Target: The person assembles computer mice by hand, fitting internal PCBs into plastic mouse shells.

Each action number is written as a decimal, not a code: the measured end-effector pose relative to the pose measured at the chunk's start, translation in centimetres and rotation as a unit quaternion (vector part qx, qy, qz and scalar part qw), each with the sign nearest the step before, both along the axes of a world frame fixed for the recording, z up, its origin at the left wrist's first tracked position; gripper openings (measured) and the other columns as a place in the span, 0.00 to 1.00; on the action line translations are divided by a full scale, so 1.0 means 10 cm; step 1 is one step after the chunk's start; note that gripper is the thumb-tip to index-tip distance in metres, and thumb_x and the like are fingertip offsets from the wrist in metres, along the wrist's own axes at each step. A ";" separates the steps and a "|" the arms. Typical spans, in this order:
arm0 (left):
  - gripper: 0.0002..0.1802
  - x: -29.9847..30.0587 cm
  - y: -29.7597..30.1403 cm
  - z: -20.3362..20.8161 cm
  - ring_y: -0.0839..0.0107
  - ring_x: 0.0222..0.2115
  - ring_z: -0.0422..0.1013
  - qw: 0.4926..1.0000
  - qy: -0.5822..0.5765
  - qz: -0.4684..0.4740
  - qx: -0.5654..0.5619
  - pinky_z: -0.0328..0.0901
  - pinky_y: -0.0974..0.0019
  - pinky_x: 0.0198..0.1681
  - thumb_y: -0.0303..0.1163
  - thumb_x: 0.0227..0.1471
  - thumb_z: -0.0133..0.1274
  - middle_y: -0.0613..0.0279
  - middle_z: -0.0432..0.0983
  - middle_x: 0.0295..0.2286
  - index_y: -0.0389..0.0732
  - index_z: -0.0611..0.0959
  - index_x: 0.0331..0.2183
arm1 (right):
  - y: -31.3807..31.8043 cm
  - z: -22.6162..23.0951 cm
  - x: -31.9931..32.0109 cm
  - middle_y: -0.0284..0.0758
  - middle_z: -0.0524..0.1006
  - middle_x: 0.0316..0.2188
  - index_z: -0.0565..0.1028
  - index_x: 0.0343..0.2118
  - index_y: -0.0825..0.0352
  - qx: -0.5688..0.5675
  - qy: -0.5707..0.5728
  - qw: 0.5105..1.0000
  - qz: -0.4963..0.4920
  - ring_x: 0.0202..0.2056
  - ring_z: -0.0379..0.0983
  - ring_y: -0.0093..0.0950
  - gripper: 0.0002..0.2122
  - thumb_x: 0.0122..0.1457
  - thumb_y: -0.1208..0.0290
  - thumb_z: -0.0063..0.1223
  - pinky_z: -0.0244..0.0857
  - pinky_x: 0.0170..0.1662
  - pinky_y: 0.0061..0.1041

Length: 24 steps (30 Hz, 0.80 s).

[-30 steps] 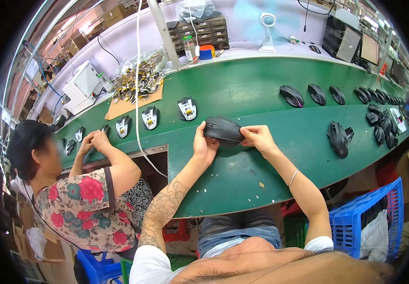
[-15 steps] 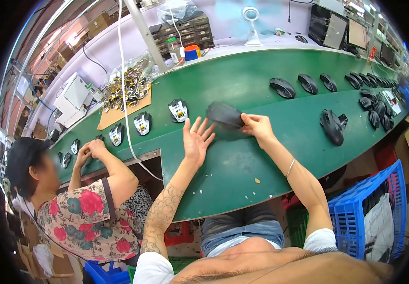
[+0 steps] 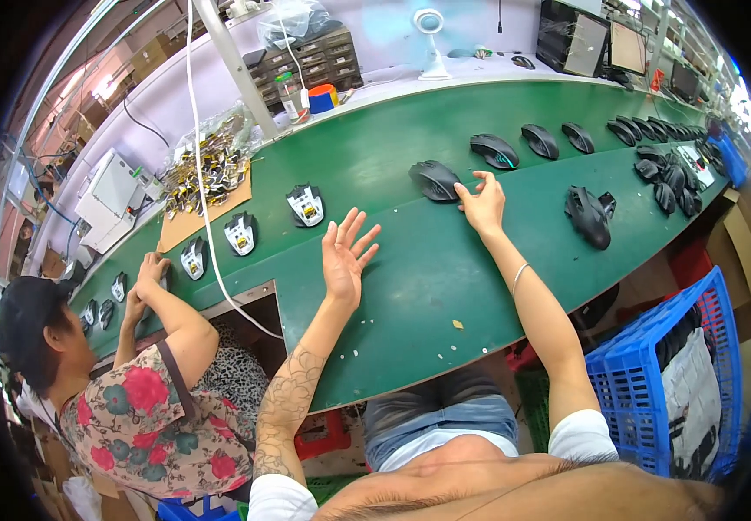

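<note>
A black computer mouse (image 3: 433, 181) sits on the green bench at the near end of a row of similar mice. My right hand (image 3: 481, 207) is beside it, thumb at the mouse's right end and the other fingers raised away from the shell. My left hand (image 3: 347, 262) hovers over the bench, palm up and fingers spread, with nothing in it. To its left stand opened mice with white insides, the closest being one mouse (image 3: 306, 206). Past the right hand, a mouse with a blue-lit edge (image 3: 494, 151) leads the row.
A black mouse shell (image 3: 587, 217) lies to the right, before a cluster of black mice (image 3: 672, 181). Cardboard (image 3: 206, 213) bears a heap of small parts. A co-worker (image 3: 141, 382) handles something at left. A white cable (image 3: 199, 165) hangs down; a blue crate (image 3: 662, 382) stands at right.
My right hand has carried the mouse up and right to the row, and its fingers have come off it. The left hand has stayed spread, now apart from the mouse. The head view has shifted.
</note>
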<state>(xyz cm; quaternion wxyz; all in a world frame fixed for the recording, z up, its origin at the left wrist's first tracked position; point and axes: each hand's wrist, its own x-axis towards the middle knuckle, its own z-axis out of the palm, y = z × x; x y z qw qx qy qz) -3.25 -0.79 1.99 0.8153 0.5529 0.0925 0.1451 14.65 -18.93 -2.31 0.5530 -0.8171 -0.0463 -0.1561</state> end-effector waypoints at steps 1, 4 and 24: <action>0.38 0.00 -0.01 0.01 0.61 0.51 0.62 1.000 0.003 0.004 0.005 0.55 0.63 0.51 0.59 0.52 0.31 0.58 0.57 0.55 0.42 0.62 0.55 | 0.00 0.00 0.00 0.36 0.76 0.25 0.68 0.43 0.70 0.036 0.033 0.998 0.036 0.22 0.74 0.24 0.20 0.47 0.71 0.60 0.69 0.27 0.21; 0.38 0.04 -0.01 -0.01 0.61 0.51 0.62 1.000 -0.004 -0.005 -0.007 0.56 0.64 0.50 0.59 0.52 0.32 0.58 0.58 0.55 0.42 0.63 0.55 | -0.06 0.00 -0.01 0.41 0.76 0.35 0.63 0.49 0.67 0.051 0.040 0.991 0.121 0.36 0.75 0.30 0.26 0.45 0.78 0.57 0.69 0.40 0.26; 0.34 -0.01 -0.02 0.01 0.61 0.48 0.66 1.000 -0.012 0.009 -0.015 0.58 0.65 0.47 0.53 0.52 0.36 0.58 0.61 0.53 0.40 0.63 0.54 | -0.90 0.34 0.16 0.44 0.54 0.56 0.71 0.41 0.68 -0.406 0.075 0.864 -0.288 0.60 0.42 0.44 0.15 0.47 0.75 0.52 0.32 0.57 0.59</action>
